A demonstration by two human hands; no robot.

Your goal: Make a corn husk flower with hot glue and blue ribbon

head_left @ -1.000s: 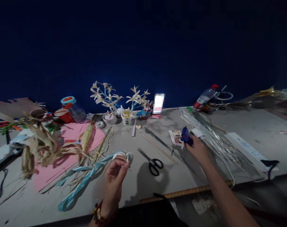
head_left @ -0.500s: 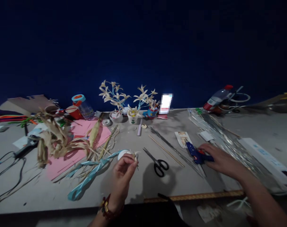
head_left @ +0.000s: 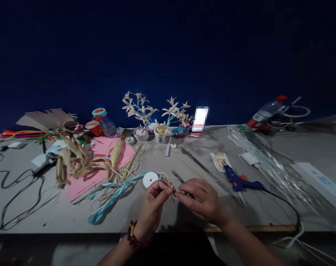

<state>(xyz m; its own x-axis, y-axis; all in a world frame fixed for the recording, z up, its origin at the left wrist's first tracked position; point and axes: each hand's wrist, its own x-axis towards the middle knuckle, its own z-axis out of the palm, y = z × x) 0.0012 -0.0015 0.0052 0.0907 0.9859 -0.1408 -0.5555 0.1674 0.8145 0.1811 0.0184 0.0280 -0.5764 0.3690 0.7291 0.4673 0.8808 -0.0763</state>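
Note:
Between the thumb and fingers of my left hand [head_left: 154, 208] is a small pale dried-husk flower piece [head_left: 171, 186] with thin strands sticking out. My right hand [head_left: 205, 203] meets it from the other side, its fingertips pinched at the piece; the exact contact is partly hidden. Behind the right hand lie the scissors [head_left: 178, 176], mostly covered. A white spool [head_left: 150, 180] is just beyond my left hand, beside a light blue ribbon strip [head_left: 108, 204]. To the right, a blue glue gun [head_left: 241, 181] rests on the table with its cord trailing toward the front edge.
Dried husks [head_left: 76, 162] lie over pink paper [head_left: 126, 153] on the left. Husk flowers in small cups [head_left: 160, 133] stand at the back near a lit phone [head_left: 200, 119]. Wires [head_left: 212, 173], a plastic bag [head_left: 276, 166], a power strip [head_left: 320, 181] and a bottle [head_left: 267, 111] occupy the right.
My right hand has left the glue gun, which now lies on the table, and has come over to the husk flower piece in my left hand. The view has shifted slightly.

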